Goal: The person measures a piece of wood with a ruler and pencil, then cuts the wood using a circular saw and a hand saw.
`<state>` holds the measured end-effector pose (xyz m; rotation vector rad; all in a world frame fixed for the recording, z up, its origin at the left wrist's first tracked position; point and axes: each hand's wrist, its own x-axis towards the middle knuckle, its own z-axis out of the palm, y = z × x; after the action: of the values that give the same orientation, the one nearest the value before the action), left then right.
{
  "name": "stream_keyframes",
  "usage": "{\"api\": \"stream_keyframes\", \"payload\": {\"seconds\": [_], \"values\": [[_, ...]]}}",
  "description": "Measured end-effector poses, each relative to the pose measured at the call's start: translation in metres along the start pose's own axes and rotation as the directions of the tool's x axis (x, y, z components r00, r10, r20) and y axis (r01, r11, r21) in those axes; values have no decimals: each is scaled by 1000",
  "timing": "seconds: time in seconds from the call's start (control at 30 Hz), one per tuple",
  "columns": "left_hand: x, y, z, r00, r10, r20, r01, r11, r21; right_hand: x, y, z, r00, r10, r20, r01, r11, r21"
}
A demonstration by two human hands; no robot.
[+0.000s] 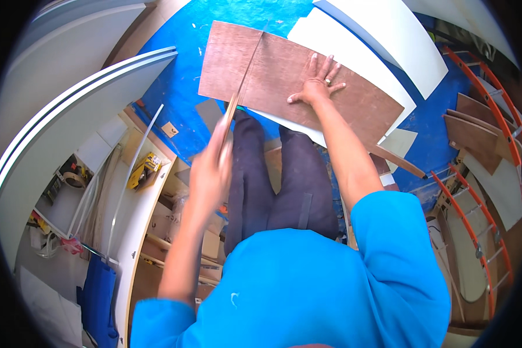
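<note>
- L hand (210,165), motion-blurred, gripped a saw-like tool (232,105) by its near end; exact finger wrap unclear b/c of blur.
- R hand (317,88) lay palm-down on the brown board (281,66), fingers & thumb spread, nothing clasped; ring on one finger.
- Board was in front of both hands, slanting from upper L to lower R.
- R hand pressed approx. mid-board; L hand was off it, on the body side of its near edge, w/ tool bridging the gap.
- Thin dark line crossed the board's L part, in line w/ tool; couldn't tell if blade or cut.
- Board's R part overlapped white sheets (342,46); L end was over blue floor covering (174,87).
- Knees in dark trousers (298,180) were just beside the near edge.
- Far R: orange ladder (470,214), near other brown panels (475,136).
- Far L: yellow item (145,171) in a wooden unit.
</note>
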<state>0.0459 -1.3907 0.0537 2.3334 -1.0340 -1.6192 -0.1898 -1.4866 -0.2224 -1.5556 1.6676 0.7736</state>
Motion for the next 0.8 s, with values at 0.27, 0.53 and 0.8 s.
{"api": "stream_keyframes", "payload": {"seconds": [0.27, 0.53, 0.8], "values": [[145, -19, 34, 890, 383, -246, -388, 921, 31, -5, -25, 3, 998, -67, -13, 67, 998, 1], [-46, -6, -15, 999, 38, -11, -39, 998, -39, -2, -4, 0, 1000, -9, 3, 9, 1000, -14], [192, -1, 36, 946, 279, -166, -265, 959, 103, -9, -30, 1, 998, -50, 42, 51, 998, -34]]}}
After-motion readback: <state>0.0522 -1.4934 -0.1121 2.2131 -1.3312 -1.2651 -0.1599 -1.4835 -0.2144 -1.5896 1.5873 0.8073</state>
